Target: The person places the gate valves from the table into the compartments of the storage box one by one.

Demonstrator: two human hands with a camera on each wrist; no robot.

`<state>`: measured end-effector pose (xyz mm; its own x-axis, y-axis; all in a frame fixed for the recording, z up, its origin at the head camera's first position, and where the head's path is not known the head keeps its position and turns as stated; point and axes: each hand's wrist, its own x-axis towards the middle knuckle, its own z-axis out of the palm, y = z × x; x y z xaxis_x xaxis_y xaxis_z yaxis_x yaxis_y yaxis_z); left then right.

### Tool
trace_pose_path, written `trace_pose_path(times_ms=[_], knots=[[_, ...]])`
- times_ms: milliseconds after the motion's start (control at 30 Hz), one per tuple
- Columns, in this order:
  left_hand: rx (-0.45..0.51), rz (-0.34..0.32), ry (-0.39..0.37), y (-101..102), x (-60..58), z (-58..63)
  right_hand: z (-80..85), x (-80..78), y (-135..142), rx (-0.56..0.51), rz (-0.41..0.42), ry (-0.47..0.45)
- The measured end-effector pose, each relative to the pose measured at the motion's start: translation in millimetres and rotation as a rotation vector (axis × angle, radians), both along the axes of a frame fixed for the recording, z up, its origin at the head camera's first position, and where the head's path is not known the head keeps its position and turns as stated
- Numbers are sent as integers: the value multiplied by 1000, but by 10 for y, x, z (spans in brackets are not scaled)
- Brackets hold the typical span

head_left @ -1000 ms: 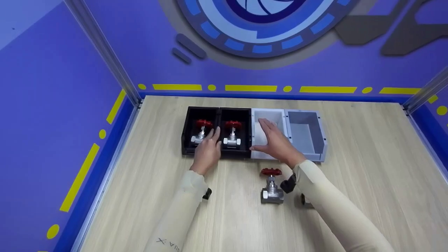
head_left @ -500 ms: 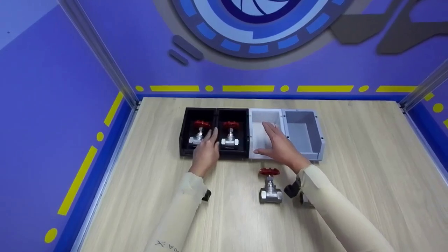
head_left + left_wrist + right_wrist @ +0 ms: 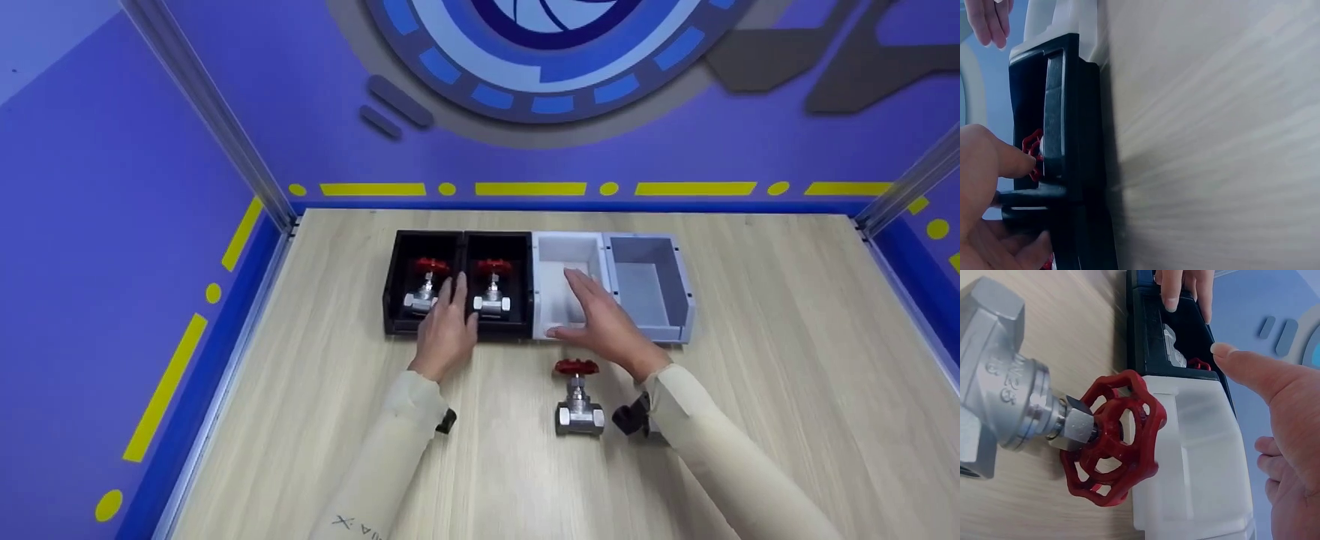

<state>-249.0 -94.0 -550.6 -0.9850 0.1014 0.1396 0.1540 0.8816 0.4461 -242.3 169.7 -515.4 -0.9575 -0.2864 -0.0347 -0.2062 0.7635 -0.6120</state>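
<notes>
My left hand (image 3: 444, 334) is over the wall between two black bins, its thumb on one side and its fingers on the other. The left black bin (image 3: 405, 324) and the right black bin (image 3: 517, 328) each have a steel valve with a red handwheel: the left valve (image 3: 418, 302), partly behind my fingers, and the right valve (image 3: 492, 302). My right hand (image 3: 611, 326) hovers with thumb and fingers spread over the white bin (image 3: 551, 285), holding nothing. A third valve (image 3: 578, 412) stands on the table before the white bin; its red handwheel (image 3: 1112, 439) looks large in the right wrist view.
A grey bin (image 3: 646, 289) ends the row on the right. Another metal piece (image 3: 654, 431) is mostly hidden behind my right wrist. Blue-purple panels (image 3: 525, 165) wall in the wooden table (image 3: 510, 465) at the back and sides.
My right hand has drawn slightly right and toward me over the white bin. My left thumb has spread away from the fingers. The valves and bins keep their places.
</notes>
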Motion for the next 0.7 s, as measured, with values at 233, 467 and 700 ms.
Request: trace_pose_path(times_ms=[233,467,700], knots=[[-10,8,5,77,-2,29,-18,65,56,-8,9,19],[-83,11,81,135,-9,49,-66,131,99,-15,9,30],[-97,-39,218,193,0,40,-82,213,130,-31,1,-2]])
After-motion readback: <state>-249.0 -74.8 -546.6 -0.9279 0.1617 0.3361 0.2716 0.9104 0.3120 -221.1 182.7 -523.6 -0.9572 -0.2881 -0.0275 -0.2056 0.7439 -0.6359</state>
